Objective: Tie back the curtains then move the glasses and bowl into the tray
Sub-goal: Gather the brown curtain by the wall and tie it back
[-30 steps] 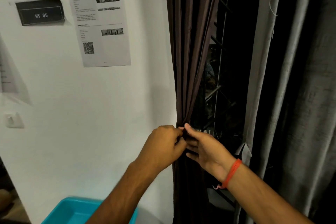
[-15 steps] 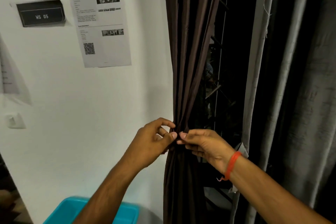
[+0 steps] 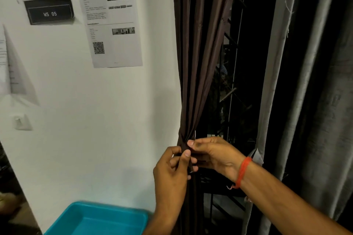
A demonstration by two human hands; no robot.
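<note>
At the very bottom, closest of all, sits a blue tray. It is low down by the white wall, just left of the arms. The glasses and bowl do not show here.

Above the tray are 2 hands, close together at the brown curtain. The left hand has its fingers curled. Its thumb and fingers pinch a thin dark strip that goes around the curtain. The right hand is curled too, and its thumb and first finger pinch the same strip from the other side. The fingertips of both hands almost touch. The right wrist wears an orange band.

The brown curtain is bunched tight where the hands hold it. Above that spot it spreads out wide in long folds. Below the hands it hangs straight down in a narrow bunch.

To the right hangs a grey curtain, loose and not gathered. Between the 2 curtains is a dark window with bars.

Farther back on the wall are a paper sheet with a square code, a black sign that reads WS 05, and a white switch lower down on the left.
</note>
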